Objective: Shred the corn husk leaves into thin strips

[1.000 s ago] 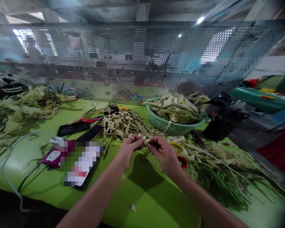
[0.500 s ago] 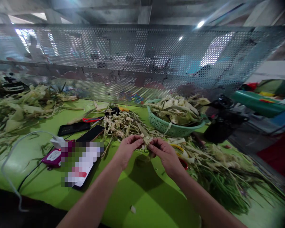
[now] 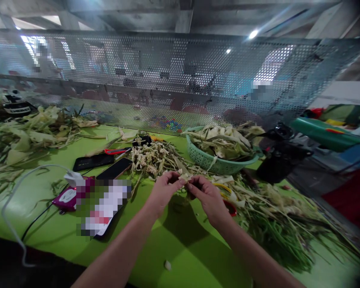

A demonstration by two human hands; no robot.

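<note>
Bare tabletop: nearest me, the green surface [image 3: 150,252] carries one small pale scrap [image 3: 167,265], lying between my forearms.
Left of my arms: a lit phone [image 3: 111,208], its screen blurred out, beside a purple power strip [image 3: 66,199] with a white plug [image 3: 74,179] in it.
Right of my arms: green strands [image 3: 280,242] lie bunched in front of dry stalks [image 3: 276,198].
My left hand [image 3: 165,192]: thumb and fingertips pinched together on a pale husk piece.
My right hand [image 3: 206,195]: also pinching, its fingertips meeting the left's at that same piece.
Pale husk piece [image 3: 184,177]: held up between my two hands, above the table; its finer shape is mostly hidden by my fingers.
By my right wrist: a yellow loop [image 3: 225,187] and a red one [image 3: 231,208], partly covered.
Past my fingers: a pile of small pale husk flowers [image 3: 151,158], with a red cutter [image 3: 117,151] near its left side.
Farther right: a green basket [image 3: 211,160] heaped with husks [image 3: 228,138].
Far left: a loose husk heap [image 3: 30,132].
Behind everything: a perforated metal screen [image 3: 156,68].
</note>
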